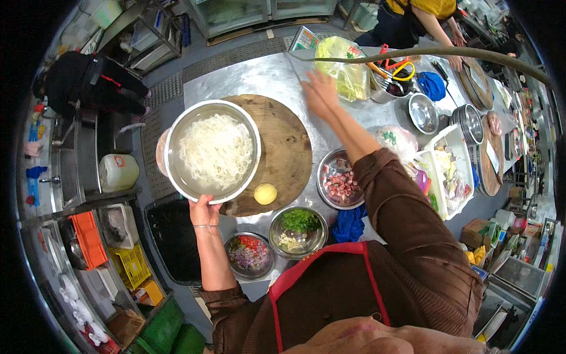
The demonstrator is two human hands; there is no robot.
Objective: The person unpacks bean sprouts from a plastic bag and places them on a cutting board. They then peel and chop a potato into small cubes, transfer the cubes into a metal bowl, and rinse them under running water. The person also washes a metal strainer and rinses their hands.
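My left hand (205, 211) grips the near rim of a steel bowl (254, 154), thumb over the edge. Pale, thin shreds (213, 150) fill much of the bowl, which overlaps the left side of a round wooden chopping board (286, 141). On the board's near edge lies a peeled yellow potato (265, 193). My right hand (321, 97) is stretched past the board's far right side, its fingers closed and slightly blurred. A thin dark strip sticks out beyond them; I cannot make out what it is. Close by is a clear bag of yellow-green leafy vegetables (345, 68).
Nearby stand bowls of diced meat (341, 186), chopped greens and garlic (300, 227), and red and purple dice (250, 255). A utensil pot (389, 88), steel bowl (423, 112) and white vegetable basket (451, 177) are right. A long curved brown rod (471, 54) crosses above. Other people work beyond.
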